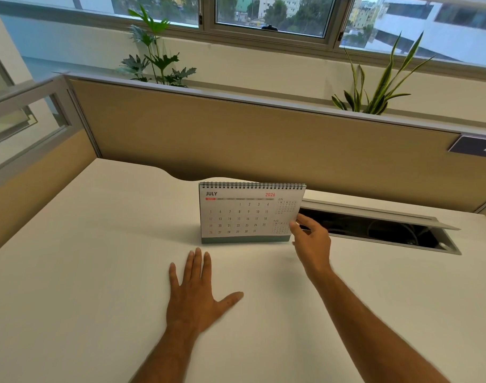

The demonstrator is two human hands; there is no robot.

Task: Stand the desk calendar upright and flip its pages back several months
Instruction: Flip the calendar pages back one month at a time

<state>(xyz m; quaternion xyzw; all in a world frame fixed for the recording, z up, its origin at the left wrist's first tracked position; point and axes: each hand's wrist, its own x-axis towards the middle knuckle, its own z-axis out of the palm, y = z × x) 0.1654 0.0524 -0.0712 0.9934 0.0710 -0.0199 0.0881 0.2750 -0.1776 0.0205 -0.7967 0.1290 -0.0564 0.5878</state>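
Note:
The desk calendar (pixel 244 214) stands upright on the white desk (pixel 84 272), spiral binding at the top, showing the JULY 2026 page above a teal base strip. My right hand (pixel 311 241) is at its lower right corner, thumb and fingers pinching the edge of the front page, which is lifted slightly off the stand. My left hand (pixel 195 297) lies flat on the desk in front of the calendar, fingers spread, touching nothing else.
An open cable tray (pixel 388 230) with its lid raised is sunk into the desk just right of the calendar. A tan partition (pixel 236 134) closes off the back and left of the desk. Two plants (pixel 159 59) rise behind the partition under the window.

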